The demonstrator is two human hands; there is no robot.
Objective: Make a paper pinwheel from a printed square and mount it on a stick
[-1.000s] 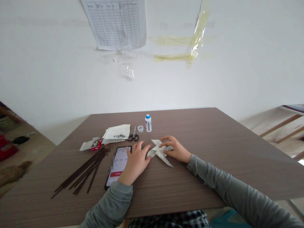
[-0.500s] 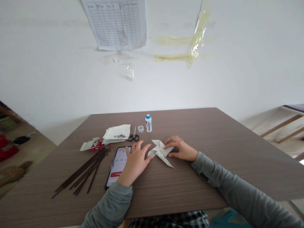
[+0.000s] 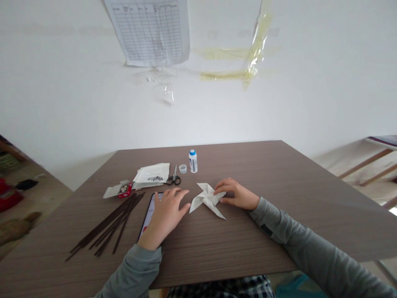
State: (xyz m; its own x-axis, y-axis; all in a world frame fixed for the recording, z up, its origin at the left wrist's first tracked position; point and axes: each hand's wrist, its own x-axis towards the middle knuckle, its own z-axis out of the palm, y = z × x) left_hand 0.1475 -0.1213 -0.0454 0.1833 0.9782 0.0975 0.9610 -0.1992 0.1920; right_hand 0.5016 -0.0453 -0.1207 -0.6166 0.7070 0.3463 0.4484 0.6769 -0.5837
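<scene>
Left grip [image 3: 164,215] over half-hidden phone [image 3: 150,213]

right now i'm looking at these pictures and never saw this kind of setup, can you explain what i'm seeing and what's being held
There's no machine: these are a person's bare hands, seen by one camera worn on the head, looking forward and down.

On the table lies a folded paper pinwheel. The right hand has its fingers at one blade; whether it grips is unclear. The left hand is open, holds nothing visible, and partly hides a phone.

Around them are dark sticks, an open red box, papers, scissors, a small clear cup and an upright bottle.
</scene>
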